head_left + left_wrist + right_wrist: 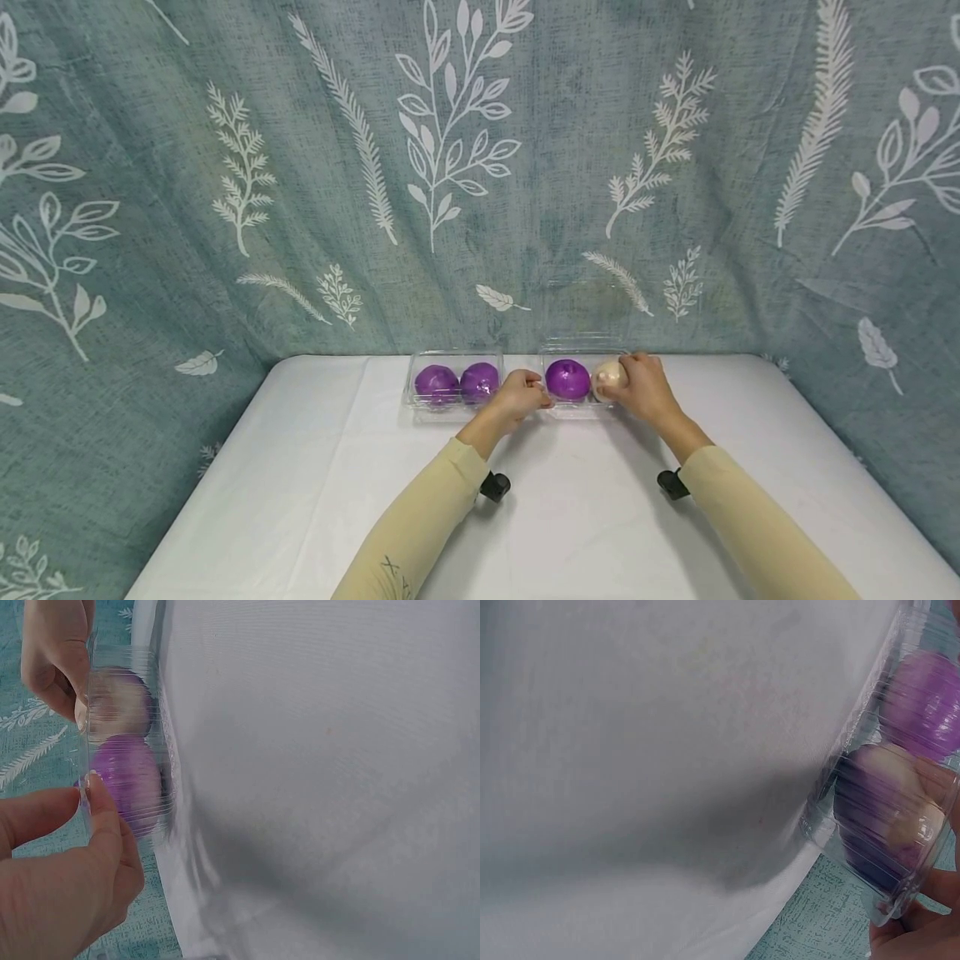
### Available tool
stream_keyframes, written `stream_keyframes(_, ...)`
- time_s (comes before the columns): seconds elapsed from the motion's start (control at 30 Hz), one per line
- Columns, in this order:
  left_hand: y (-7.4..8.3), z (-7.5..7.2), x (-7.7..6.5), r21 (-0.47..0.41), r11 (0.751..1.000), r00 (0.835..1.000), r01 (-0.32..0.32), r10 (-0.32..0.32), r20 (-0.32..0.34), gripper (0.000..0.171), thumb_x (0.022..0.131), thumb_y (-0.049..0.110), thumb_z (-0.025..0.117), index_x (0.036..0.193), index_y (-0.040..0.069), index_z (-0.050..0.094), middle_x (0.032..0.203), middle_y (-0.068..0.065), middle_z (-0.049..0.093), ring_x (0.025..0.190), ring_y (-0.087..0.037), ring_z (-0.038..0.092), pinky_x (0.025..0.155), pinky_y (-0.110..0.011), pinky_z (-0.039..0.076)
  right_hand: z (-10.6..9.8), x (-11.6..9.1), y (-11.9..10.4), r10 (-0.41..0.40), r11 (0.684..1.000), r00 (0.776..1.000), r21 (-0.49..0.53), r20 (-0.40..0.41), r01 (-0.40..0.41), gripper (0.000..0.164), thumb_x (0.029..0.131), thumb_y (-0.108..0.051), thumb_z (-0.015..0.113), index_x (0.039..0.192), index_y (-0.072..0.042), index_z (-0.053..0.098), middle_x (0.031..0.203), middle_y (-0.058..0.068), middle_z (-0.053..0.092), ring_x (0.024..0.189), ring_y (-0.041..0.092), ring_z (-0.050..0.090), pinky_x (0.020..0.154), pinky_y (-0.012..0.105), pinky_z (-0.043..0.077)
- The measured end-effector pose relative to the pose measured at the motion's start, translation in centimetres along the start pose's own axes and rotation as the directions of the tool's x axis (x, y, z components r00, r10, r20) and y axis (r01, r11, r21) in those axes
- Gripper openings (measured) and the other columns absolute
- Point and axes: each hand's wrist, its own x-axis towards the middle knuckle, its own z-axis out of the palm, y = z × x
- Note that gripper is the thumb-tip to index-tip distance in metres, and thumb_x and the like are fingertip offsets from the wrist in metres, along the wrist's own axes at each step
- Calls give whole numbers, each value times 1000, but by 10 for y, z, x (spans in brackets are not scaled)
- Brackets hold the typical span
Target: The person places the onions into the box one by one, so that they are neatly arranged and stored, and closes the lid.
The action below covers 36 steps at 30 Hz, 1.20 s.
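Note:
My left hand [519, 396] pinches the near-left rim of a clear plastic clamshell container [161, 787] between thumb and fingertips. Inside it sit a bright purple round vegetable, seemingly a turnip [567, 380], and beside it a cream-and-purple one [877, 802] whose pale side faces up. At the container's right end is my right hand [647, 387], its thumb and fingers curled round the corner and rim, close over the pale turnip. Part of the right hand is cut off in the right wrist view. The container's lid stands raised at the back.
Left of my left hand, a second clear container [411, 392] holds two purple turnips [457, 384]. Both containers stand near the far edge of a white-covered table [375, 500]. A teal curtain [480, 292] with white leaf prints hangs right behind.

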Motion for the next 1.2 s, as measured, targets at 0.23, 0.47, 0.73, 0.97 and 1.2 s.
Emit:
stream_keyframes(0.23, -1, 0, 1, 9, 1000, 1000, 13, -13, 1, 52, 96, -13, 54, 146, -15, 38, 121, -23, 56, 111, -35, 67, 109, -41, 53, 0, -1, -1, 6, 1000, 1000, 3, -1, -6, 66, 82, -22, 85, 121, 23, 57, 119, 41, 57, 113, 58, 49, 99, 65, 45)
stream_keyframes(0.47, -2, -1, 3, 8, 1000, 1000, 2, -2, 2, 50, 96, -13, 50, 145, -17, 37, 117, -21, 54, 111, -36, 67, 107, -40, 54, -6, -1, -2, 33, 999, 998, 41, 52, -35, 72, 83, -20, 83, 129, 25, 51, 127, 44, 52, 121, 61, 43, 105, 68, 42)
stream_keyframes(0.73, 0, -2, 3, 20, 1000, 1000, 4, -4, 5, 51, 97, -12, 49, 146, -16, 37, 119, -21, 54, 114, -36, 67, 113, -44, 49, -24, 5, -2, 78, 993, 985, 75, 152, -90, 70, 93, -27, 76, 134, 23, 49, 132, 43, 51, 127, 60, 44, 107, 70, 41)
stream_keyframes(0.97, -1, -1, 4, 11, 1000, 1000, 5, -5, 2, 54, 92, -15, 50, 145, -16, 38, 113, -18, 55, 110, -35, 68, 107, -40, 54, -41, 12, 4, 117, 986, 981, 97, 155, -132, 67, 101, -30, 66, 140, 20, 45, 135, 40, 52, 122, 56, 52, 99, 67, 49)
stream_keyframes(1.2, -1, -1, 5, 17, 1000, 1000, 5, -5, -1, 49, 98, -11, 52, 144, -15, 39, 108, -17, 56, 109, -34, 69, 110, -43, 51, -51, 25, 16, 151, 973, 977, 150, 149, -174, 65, 105, -27, 58, 143, 21, 38, 137, 42, 49, 127, 57, 47, 105, 68, 45)
